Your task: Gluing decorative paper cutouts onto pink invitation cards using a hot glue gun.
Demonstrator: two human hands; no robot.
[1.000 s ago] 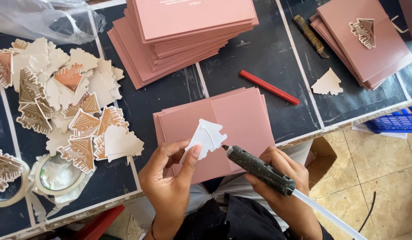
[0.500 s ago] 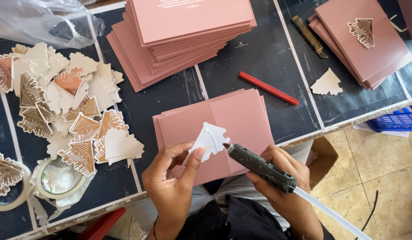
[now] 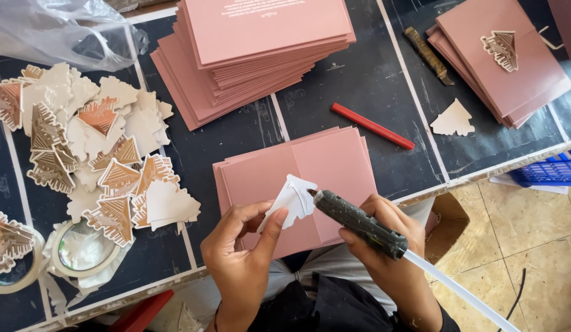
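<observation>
White tree cutout (image 3: 293, 198) pinched blank-side-up in my left hand (image 3: 243, 258), over the small pink card stack (image 3: 298, 184) at the table's near edge. Glue gun (image 3: 358, 222) gripped in my right hand (image 3: 387, 252), nozzle touching the cutout's right edge. Cutout pile (image 3: 88, 147) to the left, red pencil (image 3: 371, 126) beyond, tall card stack (image 3: 255, 55) further back.

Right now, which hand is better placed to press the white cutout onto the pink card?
Probably the left. The left hand already pinches the white cutout directly above the pink card. The right hand is occupied gripping the glue gun, whose tip meets the cutout.
</observation>
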